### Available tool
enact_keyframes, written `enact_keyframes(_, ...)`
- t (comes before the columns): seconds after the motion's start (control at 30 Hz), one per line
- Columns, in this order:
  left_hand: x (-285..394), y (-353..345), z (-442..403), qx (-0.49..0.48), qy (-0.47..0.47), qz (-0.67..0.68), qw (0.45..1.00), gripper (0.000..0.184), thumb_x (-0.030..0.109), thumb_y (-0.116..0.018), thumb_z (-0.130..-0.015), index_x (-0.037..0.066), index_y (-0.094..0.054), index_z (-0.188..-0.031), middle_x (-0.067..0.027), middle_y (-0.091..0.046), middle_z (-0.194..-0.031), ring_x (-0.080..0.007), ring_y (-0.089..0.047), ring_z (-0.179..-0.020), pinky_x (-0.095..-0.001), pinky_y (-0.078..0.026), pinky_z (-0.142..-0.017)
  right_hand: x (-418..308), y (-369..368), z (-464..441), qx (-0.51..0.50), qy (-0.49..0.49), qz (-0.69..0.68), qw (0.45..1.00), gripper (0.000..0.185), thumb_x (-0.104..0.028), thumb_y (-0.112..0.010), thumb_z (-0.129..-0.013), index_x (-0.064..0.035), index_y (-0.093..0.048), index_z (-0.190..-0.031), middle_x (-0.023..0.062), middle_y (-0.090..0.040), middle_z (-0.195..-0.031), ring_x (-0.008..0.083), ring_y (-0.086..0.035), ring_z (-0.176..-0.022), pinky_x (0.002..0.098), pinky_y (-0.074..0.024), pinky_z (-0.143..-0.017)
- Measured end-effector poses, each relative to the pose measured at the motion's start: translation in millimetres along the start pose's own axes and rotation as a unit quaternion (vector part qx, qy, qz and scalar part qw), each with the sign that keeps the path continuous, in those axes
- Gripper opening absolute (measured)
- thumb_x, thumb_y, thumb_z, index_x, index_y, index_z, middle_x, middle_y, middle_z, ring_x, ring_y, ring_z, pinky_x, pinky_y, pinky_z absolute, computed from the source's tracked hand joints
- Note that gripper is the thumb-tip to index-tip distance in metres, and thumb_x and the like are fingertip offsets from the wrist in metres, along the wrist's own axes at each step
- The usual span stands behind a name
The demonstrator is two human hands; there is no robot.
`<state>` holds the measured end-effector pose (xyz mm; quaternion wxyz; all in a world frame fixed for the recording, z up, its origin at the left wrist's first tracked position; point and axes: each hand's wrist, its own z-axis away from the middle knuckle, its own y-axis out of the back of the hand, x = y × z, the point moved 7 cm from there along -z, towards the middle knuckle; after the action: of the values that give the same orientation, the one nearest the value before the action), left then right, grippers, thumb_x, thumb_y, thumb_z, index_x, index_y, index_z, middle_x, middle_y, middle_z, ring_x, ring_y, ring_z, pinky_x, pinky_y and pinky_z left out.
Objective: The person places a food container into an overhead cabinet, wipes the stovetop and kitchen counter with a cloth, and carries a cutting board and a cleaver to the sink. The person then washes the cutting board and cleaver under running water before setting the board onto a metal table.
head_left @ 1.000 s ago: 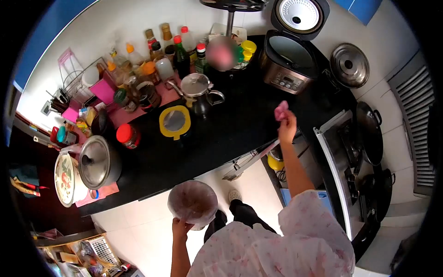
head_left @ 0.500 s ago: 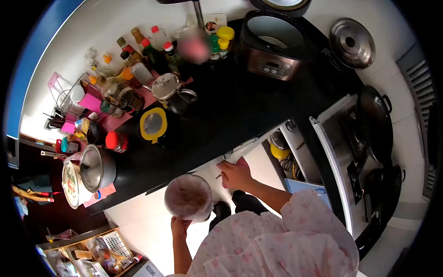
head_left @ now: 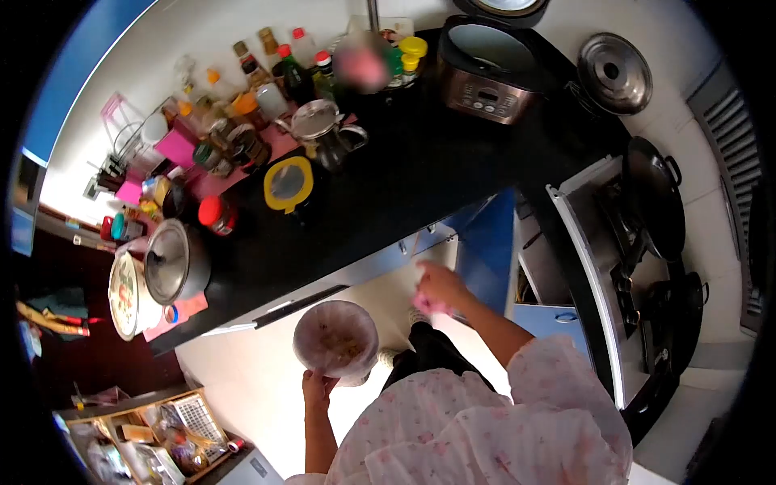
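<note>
My left hand [head_left: 320, 386] grips the near rim of a small round bin [head_left: 316, 352] that looks lined with a thin, pale plastic bag. Brownish scraps lie in its bottom. To the right, my right hand [head_left: 443, 284] is closed around a pink cloth [head_left: 433, 305], part of which hangs below the fingers. Motion blurs this hand slightly. Just beyond it is the blue cabinet door [head_left: 487, 242], standing partly open below the counter; whether the hand touches the door I cannot tell.
Along the black counter [head_left: 388, 178] stand bottles, jars, a yellow-rimmed lid [head_left: 288, 184], a lidded pot [head_left: 176, 263] and an open rice cooker [head_left: 487, 77]. A wok [head_left: 653, 198] sits on the stove at right. An open drawer [head_left: 166, 432] of packages is at lower left.
The blue cabinet door has swung across the opening, hiding the yellow item and cables inside. My right hand has moved slightly right with the cloth. The bin stays in my left hand.
</note>
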<state>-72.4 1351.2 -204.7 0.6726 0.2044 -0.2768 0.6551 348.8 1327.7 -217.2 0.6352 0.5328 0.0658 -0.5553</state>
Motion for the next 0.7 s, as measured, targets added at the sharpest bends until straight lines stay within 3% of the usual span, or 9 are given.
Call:
enact_keyframes(0.03,-1.7,4.4,6.7,0.006,-0.002,0.004,1.0,0.025,0.009,-0.048,-0.084,-0.006,-0.041,-0.102,-0.018,-0.055,-0.091,-0.0225,-0.06,-0.074,-0.036,-0.057,-0.067,-10.8,-2.1,-8.6,-0.006,0.005,0.001,1.0,0.056,-0.018,-0.059,-0.071,-0.0112,-0.044,-0.125,0.0112,-0.063,-0.082,0.024,-0.062,-0.072,0.0362,-0.0488,-0.06)
enact_keyframes(0.1,-3.0,12.8,16.8,0.043,0.009,-0.016,0.999,0.024,0.009,-0.048,-0.083,-0.006,-0.041,-0.101,-0.0174,-0.054,-0.09,-0.023,-0.059,-0.075,-0.0367,-0.057,-0.068,-13.5,-17.5,-22.5,-0.053,-0.152,-0.307,0.938,0.065,-0.013,-0.054,-0.072,-0.0135,-0.032,-0.133,0.0094,-0.06,-0.074,0.0188,-0.056,-0.056,0.0335,-0.0435,-0.044)
enact_keyframes(0.2,-4.4,30.3,29.9,0.059,0.004,0.008,0.998,0.023,0.008,-0.048,-0.083,-0.006,-0.042,-0.1,-0.0163,-0.053,-0.089,-0.0227,-0.059,-0.075,-0.0365,-0.057,-0.069,15.6,-66.0,-57.6,-0.046,-0.144,-0.376,0.914,0.072,-0.01,-0.051,-0.071,-0.0176,-0.022,-0.137,0.0079,-0.057,-0.07,0.014,-0.049,-0.048,0.0309,-0.0339,-0.034)
enact_keyframes(0.23,-8.4,36.7,30.6,0.038,-0.005,0.047,0.998,0.022,0.009,-0.048,-0.083,-0.005,-0.042,-0.099,-0.0158,-0.053,-0.088,-0.0225,-0.059,-0.075,-0.0352,-0.056,-0.069,-4.9,-46.9,-30.3,-0.031,-0.143,-0.292,0.945,0.071,-0.008,-0.052,-0.071,-0.0162,-0.026,-0.136,0.0089,-0.057,-0.069,0.0142,-0.048,-0.045,0.0311,-0.0319,-0.032)
enact_keyframes(0.33,-18.2,63.2,34.7,0.081,0.009,0.056,0.995,0.022,0.008,-0.048,-0.082,-0.006,-0.042,-0.098,-0.0162,-0.053,-0.089,-0.0227,-0.059,-0.075,-0.0352,-0.056,-0.069,4.0,-53.8,6.7,-0.071,-0.147,-0.304,0.939,0.072,-0.009,-0.053,-0.07,-0.0158,-0.025,-0.136,0.0091,-0.056,-0.067,0.0142,-0.047,-0.045,0.0301,-0.0334,-0.033)
enact_keyframes(0.4,-26.7,77.8,32.2,0.083,0.007,0.072,0.994,0.022,0.008,-0.049,-0.082,-0.005,-0.042,-0.098,-0.0158,-0.053,-0.088,-0.0222,-0.058,-0.074,-0.0353,-0.056,-0.068,18.2,-71.3,37.6,-0.082,-0.161,-0.26,0.949,0.065,-0.009,-0.055,-0.071,-0.0121,-0.032,-0.131,0.0128,-0.058,-0.079,0.0186,-0.056,-0.057,0.0327,-0.0436,-0.044)
enact_keyframes(0.47,-33.7,89.4,27.6,0.086,0.007,0.09,0.992,0.021,0.008,-0.049,-0.082,-0.005,-0.042,-0.097,-0.0154,-0.053,-0.087,-0.0216,-0.058,-0.074,-0.0354,-0.056,-0.068,14.3,-87.8,72.9,-0.071,-0.142,-0.273,0.949,0.063,-0.008,-0.056,-0.072,-0.0081,-0.032,-0.13,0.0138,-0.059,-0.082,0.0208,-0.058,-0.062,0.0339,-0.047,-0.052)
enact_keyframes(0.57,-37.8,108.4,19.2,0.097,0.008,0.087,0.991,0.021,0.009,-0.05,-0.082,-0.005,-0.042,-0.095,-0.0124,-0.052,-0.079,-0.0187,-0.056,-0.063,-0.0361,-0.057,-0.064,24.5,-137.1,104.8,-0.091,-0.089,-0.309,0.942,0.064,-0.011,-0.052,-0.072,-0.0114,-0.03,-0.133,0.0088,-0.052,-0.065,0.015,-0.047,-0.045,0.0306,-0.0368,-0.037)
enact_keyframes(0.7,-29.0,120.8,16.0,0.119,0.001,0.083,0.989,0.021,0.009,-0.05,-0.083,-0.005,-0.042,-0.096,-0.0135,-0.052,-0.08,-0.0193,-0.056,-0.064,-0.036,-0.057,-0.064,-29.8,-153.8,161.8,-0.2,-0.216,-0.335,0.895,0.062,-0.012,-0.051,-0.074,-0.0082,-0.028,-0.132,0.0089,-0.051,-0.068,0.0144,-0.048,-0.051,0.0302,-0.0369,-0.04)
